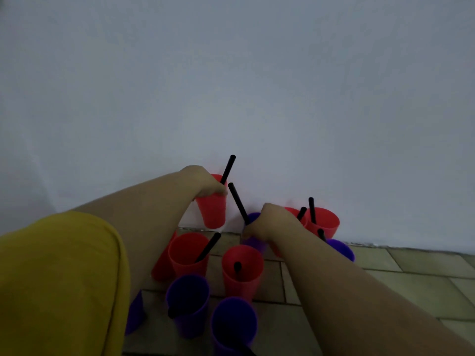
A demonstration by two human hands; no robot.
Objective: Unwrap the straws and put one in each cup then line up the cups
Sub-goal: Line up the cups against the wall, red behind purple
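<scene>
Several red and purple plastic cups stand on a tiled floor by a white wall, most holding a black straw. My left hand (203, 182) grips the rim of a red cup (213, 211) lifted off the floor, a black straw (228, 169) sticking out of it. My right hand (267, 223) is closed on a purple cup (253, 242) with a black straw (237, 202) leaning left out of it. Two red cups (189, 253) (243, 268) with straws stand in front, and two purple cups (187, 301) (234, 325) nearest me.
A white wall (231, 86) rises directly behind the cups. More red cups (323, 220) and a purple cup (341, 249) with straws sit at the right by the wall. Tiled floor (398, 283) stretches to the right. My yellow sleeve (59, 278) fills the lower left.
</scene>
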